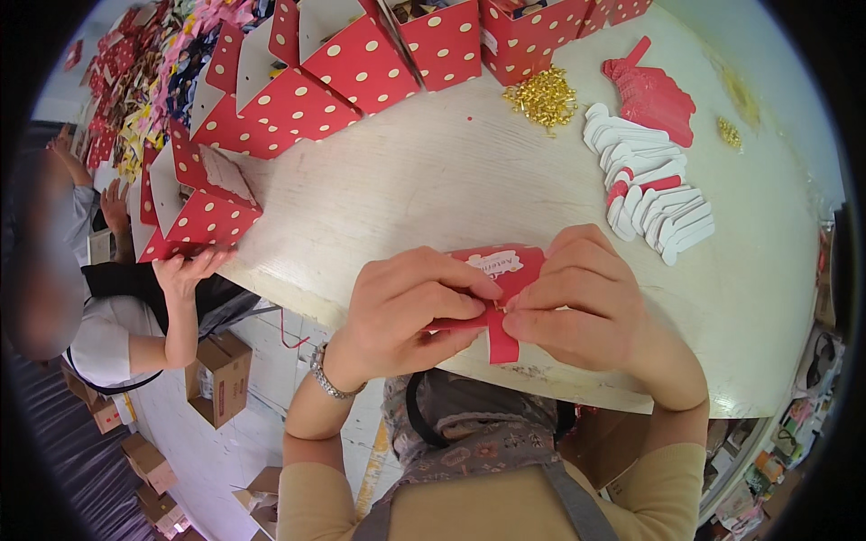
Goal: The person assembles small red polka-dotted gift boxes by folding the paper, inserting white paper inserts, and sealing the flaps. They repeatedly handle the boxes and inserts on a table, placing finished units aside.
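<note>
Close to the table's near edge, I hold a red cardboard piece with pale dots and a white printed label. My left hand is closed on its left side, thumb and fingertips pinching it. From the right, the fingers of my right hand pinch the same piece near its middle. A short red strip hangs down between the two hands. Something small and gold-coloured shows at the fingertips, too covered to make out fully.
Red dotted boxes line the table's far and left side. Gold fasteners lie heaped beyond my hands; at right are red cut-outs and white card pieces. A co-worker's hand touches a box at left. Cartons stand on the floor.
</note>
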A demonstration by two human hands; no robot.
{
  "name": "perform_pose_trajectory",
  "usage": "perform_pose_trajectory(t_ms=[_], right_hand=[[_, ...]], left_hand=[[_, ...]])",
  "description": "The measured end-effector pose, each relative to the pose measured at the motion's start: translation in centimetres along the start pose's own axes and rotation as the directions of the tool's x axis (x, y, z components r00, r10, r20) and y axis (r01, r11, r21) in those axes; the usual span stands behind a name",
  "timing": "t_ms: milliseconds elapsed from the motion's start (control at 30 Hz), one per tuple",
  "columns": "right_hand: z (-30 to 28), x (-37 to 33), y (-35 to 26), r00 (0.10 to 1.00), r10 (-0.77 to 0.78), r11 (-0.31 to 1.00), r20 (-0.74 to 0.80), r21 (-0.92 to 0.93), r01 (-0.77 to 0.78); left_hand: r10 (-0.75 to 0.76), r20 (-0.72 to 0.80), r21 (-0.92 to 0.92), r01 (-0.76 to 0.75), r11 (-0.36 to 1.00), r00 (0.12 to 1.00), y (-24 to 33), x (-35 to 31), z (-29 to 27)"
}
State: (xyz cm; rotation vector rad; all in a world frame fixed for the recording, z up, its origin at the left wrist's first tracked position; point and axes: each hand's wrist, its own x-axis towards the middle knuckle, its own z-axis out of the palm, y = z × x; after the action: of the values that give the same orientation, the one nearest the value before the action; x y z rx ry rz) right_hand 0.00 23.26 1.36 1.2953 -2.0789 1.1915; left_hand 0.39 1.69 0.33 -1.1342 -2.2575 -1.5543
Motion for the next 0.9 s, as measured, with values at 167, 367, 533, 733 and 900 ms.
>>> perform_pose_trajectory(t_ms=[167,367,533,733,900], right_hand=[[0.7,-0.2,0.6,0.999,0.019,0.998,-0.03,0.055,-0.017],[0.5,0.3,-0.1,0.997,0.072,0.997,-0.038,-0.016,-0.073],[0.7,-0.1,-0.6,0.973,0.23,0.973,-0.013,0.014,-0.23],[0.4,0.9,-1.9,0.962,0.274,0.95,0.011,-0.159,-0.269],[0.6,0.7,-2.6,0.932,0.362,0.925,0.033,-0.132,-0.355]], left_hand=[[0.012,-0.073,0.099,-0.005,0.995,0.997,0.4,-0.3,0.3],[-0.097,-0.21,0.171,0.135,0.976,0.973,2.2,-0.1,0.7],[-0.307,-0.25,0.011,0.32,0.947,0.918,2.8,-0.6,1.3],[-0.277,-0.325,-0.011,0.289,0.957,0.904,2.8,-1.1,2.2],[-0.265,-0.325,-0.035,0.268,0.963,0.908,3.1,-1.7,2.4]])
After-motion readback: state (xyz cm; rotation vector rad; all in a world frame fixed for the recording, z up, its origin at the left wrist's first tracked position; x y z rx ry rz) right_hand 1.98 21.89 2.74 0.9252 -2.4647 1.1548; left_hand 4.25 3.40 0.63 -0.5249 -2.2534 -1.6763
